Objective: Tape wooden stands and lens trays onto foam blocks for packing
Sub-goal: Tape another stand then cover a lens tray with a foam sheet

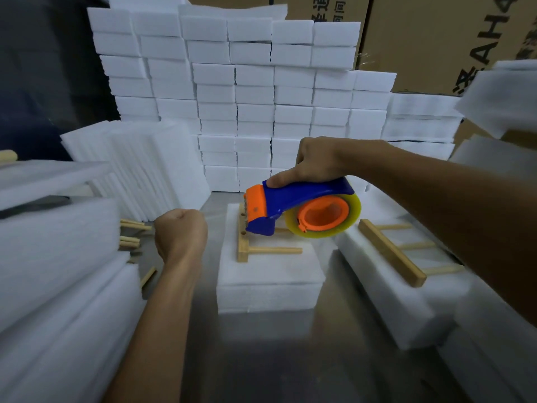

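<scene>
- Tape dispenser [293, 205] up over the centre foam block [270, 274], blue body and orange cutter, clear roll loaded; the right hand [316, 164] is wrapped round its handle from above with the forefinger laid along the top.
- Left hand [180, 231] sits off to the side of the block, clenched into a fist and holding nothing that I can make out.
- Wooden stand [247, 245] lies flat on top of that block, base bar at the left edge, dowels pointing right; the dispenser's nose hangs right over the bar's far end.
- Whether a strip is already across the stand I cannot tell; clear tape on white foam does not show.
- Step in hand, by my read: taping this stand down to its block.
- Next move calls for the cutter end to come down onto the foam beside the bar, then a steady pull across the wood, with the left hand likely needed to pin the stand.
- Second stand [389, 251] waits on the foam block to the right [401, 309], and loose dowels [130, 228] lie by the foam stacks on the left.
</scene>
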Demonstrator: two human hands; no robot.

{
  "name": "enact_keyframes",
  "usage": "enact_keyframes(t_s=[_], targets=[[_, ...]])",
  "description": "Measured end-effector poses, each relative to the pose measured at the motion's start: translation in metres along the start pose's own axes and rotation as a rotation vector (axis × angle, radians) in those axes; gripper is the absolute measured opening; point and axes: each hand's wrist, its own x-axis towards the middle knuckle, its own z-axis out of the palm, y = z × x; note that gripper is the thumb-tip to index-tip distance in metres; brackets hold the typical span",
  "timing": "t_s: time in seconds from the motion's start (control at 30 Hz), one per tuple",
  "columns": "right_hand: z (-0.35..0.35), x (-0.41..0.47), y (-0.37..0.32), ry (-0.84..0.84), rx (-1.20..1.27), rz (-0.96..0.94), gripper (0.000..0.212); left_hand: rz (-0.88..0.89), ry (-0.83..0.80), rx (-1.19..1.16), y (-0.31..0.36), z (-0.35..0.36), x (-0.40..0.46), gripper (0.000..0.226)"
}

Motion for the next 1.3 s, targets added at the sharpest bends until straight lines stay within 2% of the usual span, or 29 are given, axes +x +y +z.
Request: enact_keyframes(t_s=[0.27,0.43,0.83,0.93,1.0,1.1,1.2,1.23,1.3], targets=[[0.02,0.009,0.006,-0.018,-0.049,0.037,0.074,-0.056,-0.041,0.059,-0.019,0.007,-0.002,0.024],[0.022,0.011,0.002,-0.016,-0.071,0.05,0.072,-0.029,-0.08,0.137,-0.027,0.007,-0.002,0.021],[0.025,0.011,-0.002,0.001,-0.062,0.033,0.068,-0.17,-0.274,0.272,-0.04,0.012,0.003,0.009],[0.026,0.013,-0.002,-0.002,-0.049,0.029,0.068,-0.167,-0.315,0.203,-0.041,0.01,0.002,0.028],[0.026,0.014,-0.002,-0.006,-0.04,0.028,0.068,-0.186,-0.287,0.146,-0.041,0.007,0.0,0.048],[0.027,0.016,-0.003,-0.013,-0.036,0.031,0.068,-0.138,-0.211,0.291,-0.039,0.005,0.001,0.057],[0.027,0.015,-0.002,-0.017,-0.03,0.032,0.067,-0.03,-0.142,0.405,-0.037,0.004,-0.004,0.033],[0.027,0.015,-0.002,-0.02,-0.03,0.029,0.067,0.029,-0.111,0.386,-0.035,0.005,-0.007,0.022],[0.027,0.014,-0.001,-0.019,-0.027,0.025,0.067,0.202,-0.062,0.244,-0.027,0.006,-0.01,0.022]])
